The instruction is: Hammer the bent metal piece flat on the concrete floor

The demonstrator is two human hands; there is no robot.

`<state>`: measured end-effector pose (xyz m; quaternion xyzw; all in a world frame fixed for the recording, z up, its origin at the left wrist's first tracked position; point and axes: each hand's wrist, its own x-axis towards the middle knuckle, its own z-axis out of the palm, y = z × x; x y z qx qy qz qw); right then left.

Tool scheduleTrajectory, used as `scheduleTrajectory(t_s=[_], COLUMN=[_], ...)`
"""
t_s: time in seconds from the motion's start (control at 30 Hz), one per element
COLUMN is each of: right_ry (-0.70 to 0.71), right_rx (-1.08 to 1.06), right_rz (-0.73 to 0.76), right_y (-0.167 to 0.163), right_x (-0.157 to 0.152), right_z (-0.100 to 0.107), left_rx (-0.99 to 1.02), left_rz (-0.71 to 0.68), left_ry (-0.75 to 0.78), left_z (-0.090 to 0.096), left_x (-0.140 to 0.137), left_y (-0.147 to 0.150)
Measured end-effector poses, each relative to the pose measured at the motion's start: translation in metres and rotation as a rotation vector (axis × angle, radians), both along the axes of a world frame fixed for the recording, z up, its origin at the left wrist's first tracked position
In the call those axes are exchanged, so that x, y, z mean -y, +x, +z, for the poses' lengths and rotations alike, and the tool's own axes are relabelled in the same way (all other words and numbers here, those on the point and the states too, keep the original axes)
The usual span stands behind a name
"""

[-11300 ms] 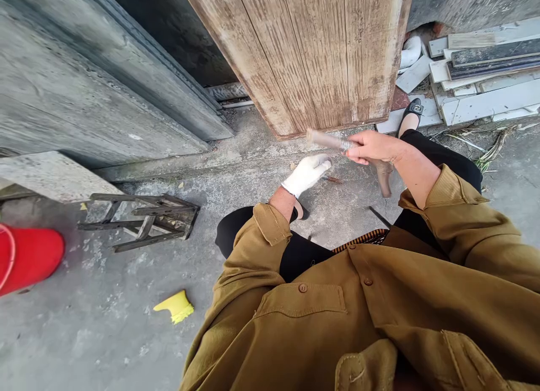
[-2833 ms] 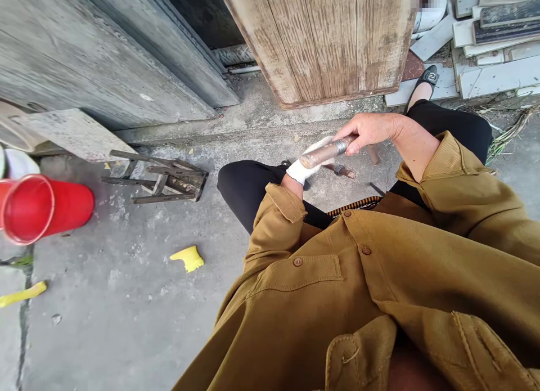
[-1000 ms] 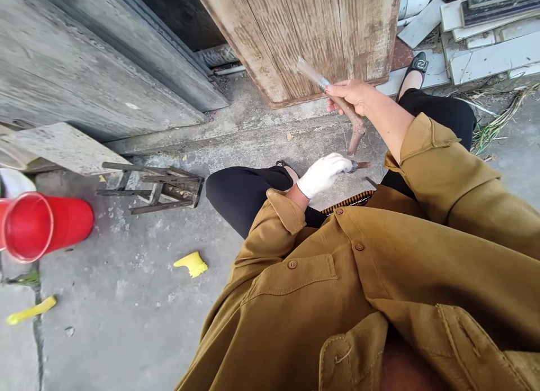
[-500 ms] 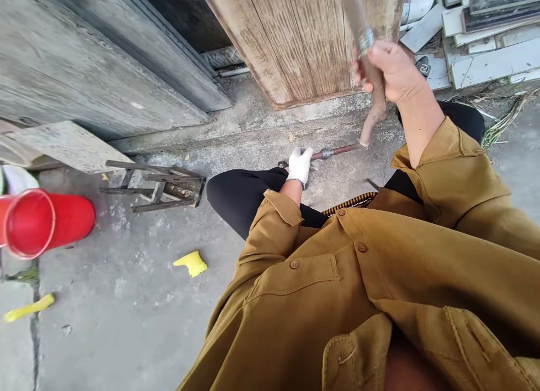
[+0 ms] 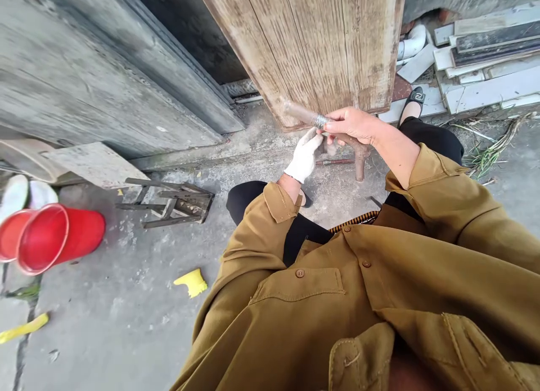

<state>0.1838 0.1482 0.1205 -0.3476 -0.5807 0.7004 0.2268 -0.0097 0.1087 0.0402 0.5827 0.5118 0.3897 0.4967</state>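
My right hand (image 5: 352, 126), bare, is closed around a crooked brown wooden stick (image 5: 352, 142). Silvery wire (image 5: 320, 121) wraps the stick just beyond my thumb, and its paler far end points left, blurred, in front of the plank panel. Its bent end hangs down at the right. My left hand (image 5: 302, 157), in a white glove, meets the stick just below the wire. Its fingers are pressed together; what they pinch, if anything, is hidden. Under both hands a reddish rod (image 5: 337, 161) shows in part, low by the concrete.
A wooden plank panel (image 5: 314, 48) stands ahead. At left lie a small wooden stool (image 5: 172, 202), red buckets (image 5: 82, 233) and yellow pieces (image 5: 192, 282). White boards (image 5: 493, 90) are stacked at right, beside a white pipe (image 5: 413, 42) and dry grass (image 5: 491, 152).
My right hand has come down and left, swinging the stick from upright to pointing left. My left hand has left the reddish rod and risen to the stick. The view has shifted slightly.
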Motion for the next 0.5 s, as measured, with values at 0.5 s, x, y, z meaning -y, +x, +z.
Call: scheduleTrajectory(t_s=[0.5], right_ry=[0.2], right_rx=[0.882], right_rz=[0.414], right_y=[0.003], right_x=[-0.062], right_z=[-0.028], left_rx=[-0.752], left_rz=[-0.506], left_ry=[0.232], left_z=[0.022], left_x=[-0.046], left_y=[-0.029])
